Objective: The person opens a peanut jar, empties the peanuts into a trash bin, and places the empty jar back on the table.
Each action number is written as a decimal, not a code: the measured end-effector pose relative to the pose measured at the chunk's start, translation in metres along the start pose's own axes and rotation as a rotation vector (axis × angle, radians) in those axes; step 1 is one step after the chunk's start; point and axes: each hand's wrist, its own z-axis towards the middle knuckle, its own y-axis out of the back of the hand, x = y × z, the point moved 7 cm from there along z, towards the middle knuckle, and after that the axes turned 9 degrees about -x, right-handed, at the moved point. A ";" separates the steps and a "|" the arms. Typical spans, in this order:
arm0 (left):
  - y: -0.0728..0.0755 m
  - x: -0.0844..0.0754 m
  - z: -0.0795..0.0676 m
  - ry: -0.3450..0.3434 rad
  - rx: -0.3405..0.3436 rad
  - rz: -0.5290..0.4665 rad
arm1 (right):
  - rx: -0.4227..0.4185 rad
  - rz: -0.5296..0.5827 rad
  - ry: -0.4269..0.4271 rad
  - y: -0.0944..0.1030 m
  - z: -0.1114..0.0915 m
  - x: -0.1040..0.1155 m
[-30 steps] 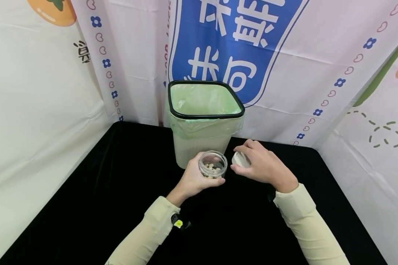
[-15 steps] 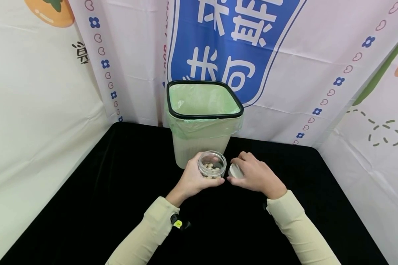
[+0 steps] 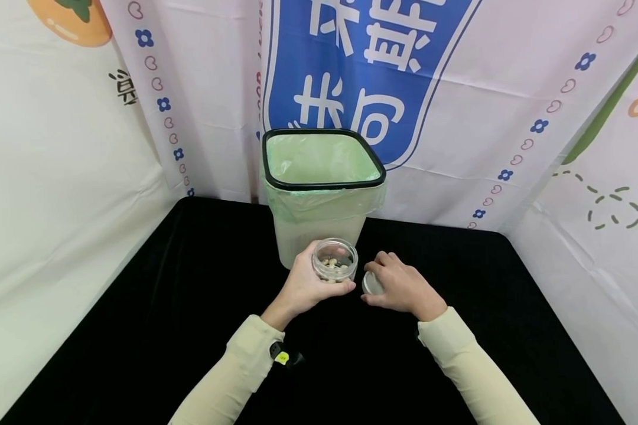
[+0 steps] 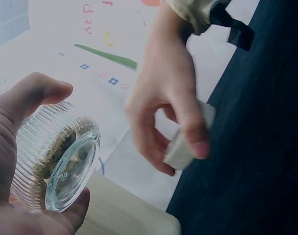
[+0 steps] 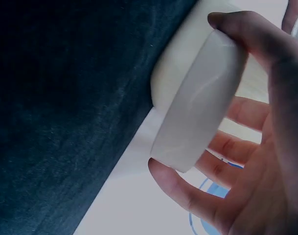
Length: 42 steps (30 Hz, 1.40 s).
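Note:
In the head view my left hand (image 3: 309,284) grips a clear glass jar (image 3: 335,260), its open mouth turned up. Small pale pieces lie at the bottom of the jar; their kind is too small to tell. The left wrist view shows the jar's ribbed side and thick base (image 4: 73,169), tilted, with thumb and fingers around it. Just right of the jar, my right hand (image 3: 404,287) holds a round white lid (image 3: 372,283), apart from the jar. In the right wrist view the lid (image 5: 200,103) is pinched by its edge between thumb and a fingertip.
Behind the hands stands a pale bin with a black rim (image 3: 324,186) and a green plastic liner (image 3: 324,206). A black cloth (image 3: 218,265) covers the table. Printed white curtains (image 3: 457,147) enclose it at the back and both sides.
My right hand has come down and left with the lid, closer to the table. My left hand still holds the jar almost in place. The whole view has shifted slightly.

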 end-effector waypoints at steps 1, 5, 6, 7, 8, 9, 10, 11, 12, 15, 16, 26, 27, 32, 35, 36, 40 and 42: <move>0.002 -0.001 0.000 -0.002 -0.010 -0.001 | 0.003 0.004 0.008 -0.001 0.000 0.001; 0.010 -0.008 0.001 -0.012 -0.030 -0.001 | 0.010 0.001 0.034 -0.006 0.001 0.002; 0.011 -0.009 0.001 -0.015 -0.034 0.005 | 0.012 0.001 0.037 -0.007 0.001 0.001; 0.013 -0.009 0.000 -0.014 -0.036 0.007 | 0.013 0.000 0.040 -0.008 0.001 0.001; 0.014 -0.010 0.000 -0.015 -0.038 0.014 | 0.014 -0.003 0.043 -0.009 0.000 0.001; 0.016 -0.010 -0.001 -0.013 -0.040 0.017 | 0.016 0.001 0.043 -0.010 0.000 0.001; 0.017 -0.010 -0.002 -0.009 -0.042 0.023 | 0.020 0.003 0.041 -0.011 0.000 0.000; 0.019 -0.010 -0.003 -0.004 -0.043 0.026 | 0.024 0.006 0.039 -0.012 0.000 -0.001; 0.021 -0.009 -0.004 0.002 -0.044 0.028 | 0.029 0.006 0.038 -0.012 -0.001 -0.001; 0.027 -0.008 -0.007 0.007 -0.051 0.042 | 0.042 0.015 0.031 -0.013 -0.001 -0.003; 0.029 -0.009 -0.007 0.003 -0.055 0.049 | 0.045 0.015 0.029 -0.014 -0.001 -0.003; 0.058 -0.015 -0.014 -0.054 -0.122 0.095 | 0.126 0.047 0.024 -0.028 -0.002 -0.006; 0.061 -0.014 -0.015 -0.051 -0.124 0.100 | 0.138 0.049 0.021 -0.030 -0.002 -0.006; 0.075 -0.010 -0.019 -0.037 -0.148 0.110 | 0.163 0.057 0.022 -0.037 -0.004 -0.008; 0.084 -0.010 -0.020 -0.047 -0.166 0.114 | 0.165 0.060 0.026 -0.038 -0.003 -0.008; 0.087 -0.011 -0.020 -0.053 -0.170 0.117 | 0.166 0.059 0.025 -0.038 -0.003 -0.009; 0.097 -0.014 -0.019 -0.067 -0.180 0.125 | 0.176 0.063 0.002 -0.040 -0.002 -0.012; 0.102 -0.015 -0.018 -0.075 -0.185 0.129 | 0.184 0.069 -0.010 -0.041 -0.002 -0.014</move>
